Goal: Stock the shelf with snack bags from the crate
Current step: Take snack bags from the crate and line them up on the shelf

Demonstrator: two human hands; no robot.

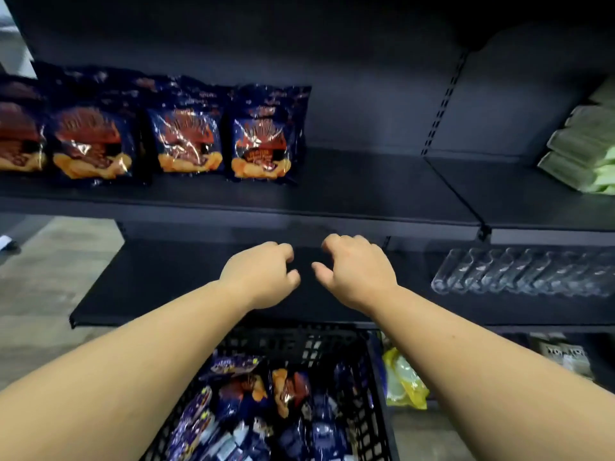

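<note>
Several dark blue snack bags point(263, 134) with red and orange print stand upright in a row on the left part of the black upper shelf point(366, 191). Below me a black mesh crate point(299, 344) holds several more snack bags point(283, 390) lying in a heap. My left hand point(259, 274) and my right hand point(356, 271) hover side by side, close together, in front of the lower shelf point(159, 281) and above the crate. Both have loosely curled fingers and hold nothing.
Green packets point(582, 151) are stacked at the right end of the upper shelf. Clear plastic tubes point(522, 271) lie in a row on the lower shelf at right. A yellow bag point(402, 384) sits right of the crate. Pale floor point(50, 277) shows at left.
</note>
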